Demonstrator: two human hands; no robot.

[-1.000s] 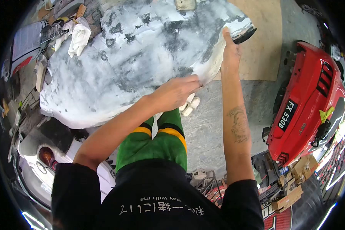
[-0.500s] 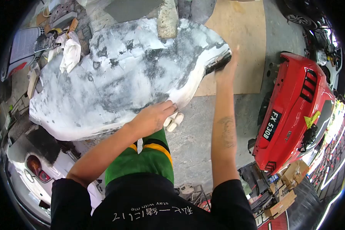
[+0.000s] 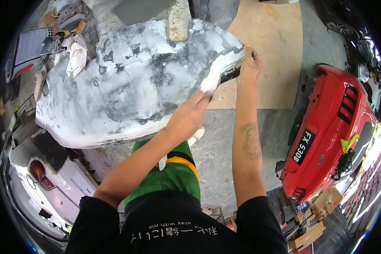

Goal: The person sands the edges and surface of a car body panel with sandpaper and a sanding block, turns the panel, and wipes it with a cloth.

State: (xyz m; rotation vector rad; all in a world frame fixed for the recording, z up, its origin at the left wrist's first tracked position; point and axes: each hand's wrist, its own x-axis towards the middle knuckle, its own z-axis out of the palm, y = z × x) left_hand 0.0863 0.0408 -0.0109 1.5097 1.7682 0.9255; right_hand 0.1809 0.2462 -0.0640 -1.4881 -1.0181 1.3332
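Note:
A large curved car body panel (image 3: 135, 80), patchy white and grey on top, lies in front of me. My left hand (image 3: 191, 113) is at its near edge, by the inward curve on the right. Its fingers are pressed together over something small and greyish that is blurred. My right hand (image 3: 250, 64) is closed at the panel's right-hand tip, fingers bent around the edge, with a ring on one finger. Between the hands the panel's dark underside shows along the curved edge.
A stone-like block (image 3: 178, 21) rests on the panel's far edge. White cloth (image 3: 77, 55) lies at far left. A brown board (image 3: 279, 63) is on the floor beyond my right hand. A red car bumper (image 3: 326, 135) stands at right, a white car part (image 3: 51, 178) at left.
My left hand has slid right and away from me along the panel's near edge. My right hand, blurred before, is now bent around the panel's tip. The view has shifted slightly.

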